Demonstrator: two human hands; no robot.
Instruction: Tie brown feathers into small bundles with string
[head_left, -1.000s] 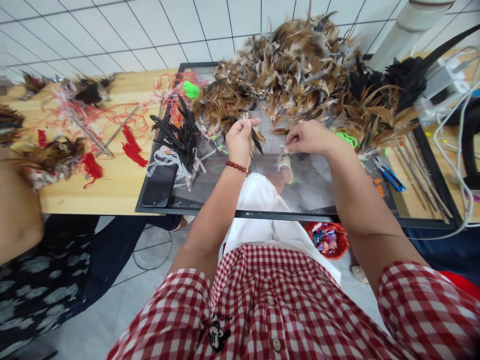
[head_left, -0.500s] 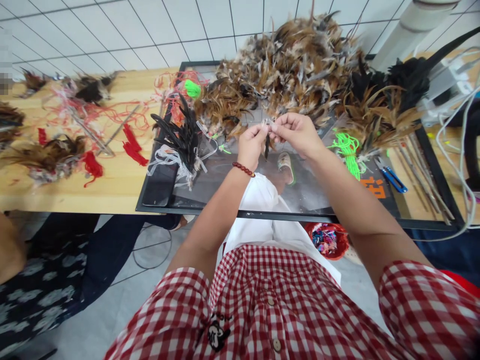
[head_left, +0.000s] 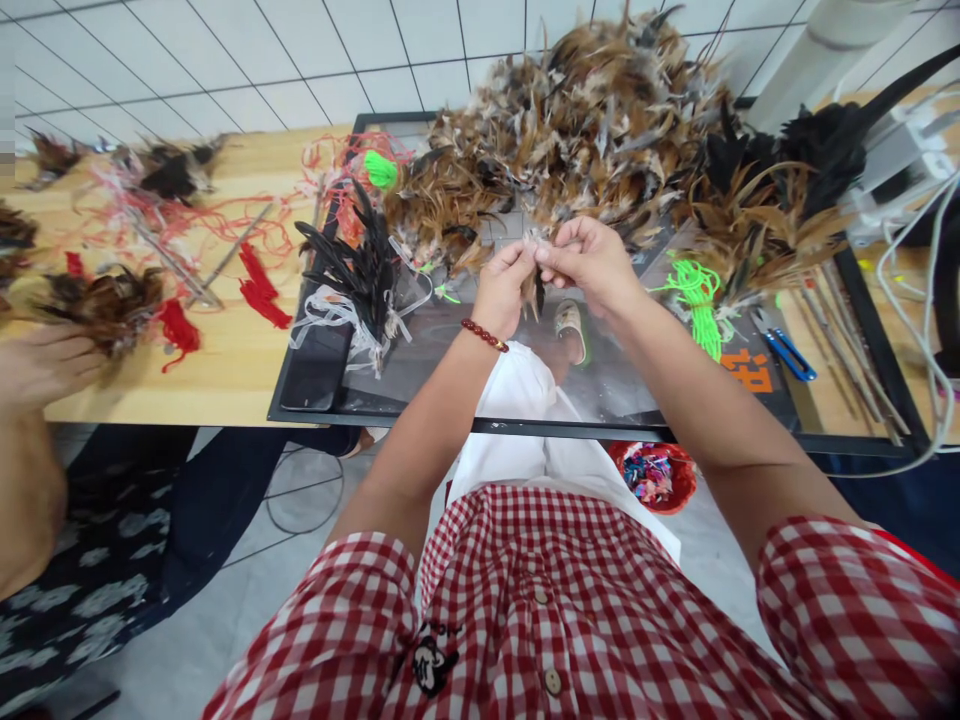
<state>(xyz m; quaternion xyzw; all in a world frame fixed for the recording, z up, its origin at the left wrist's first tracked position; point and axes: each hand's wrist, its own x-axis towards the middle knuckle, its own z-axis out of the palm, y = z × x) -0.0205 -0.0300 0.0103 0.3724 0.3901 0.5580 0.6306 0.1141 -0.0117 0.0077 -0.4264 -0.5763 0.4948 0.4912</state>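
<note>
My left hand [head_left: 504, 285] and my right hand [head_left: 589, 262] meet over the glass-topped black-framed board [head_left: 450, 375]. Both are closed, thumbs and fingertips pinching a small bunch of feathers [head_left: 534, 298] whose brown and dark tips hang down between them. My fingers cover the upper ends. Just beyond lies a large heap of brown feathers [head_left: 577, 140]. Left of my hands, a bundle of long black feathers [head_left: 358, 262] rests with white ribbon strips. A hank of bright green cord [head_left: 697, 305] lies beyond my right wrist.
Blue-handled snips [head_left: 787, 350] and thin sticks [head_left: 847, 345] lie at the right. A dark phone [head_left: 319, 365] sits at the board's left edge. A co-worker's hand [head_left: 52, 365] touches feathers at far left, near red thread [head_left: 262, 288]. A red basket [head_left: 686, 485] stands below.
The co-worker's hand has come up onto the feathers at far left. More of the feather bunch now hangs below my fingers; my hands stay together in nearly the same place.
</note>
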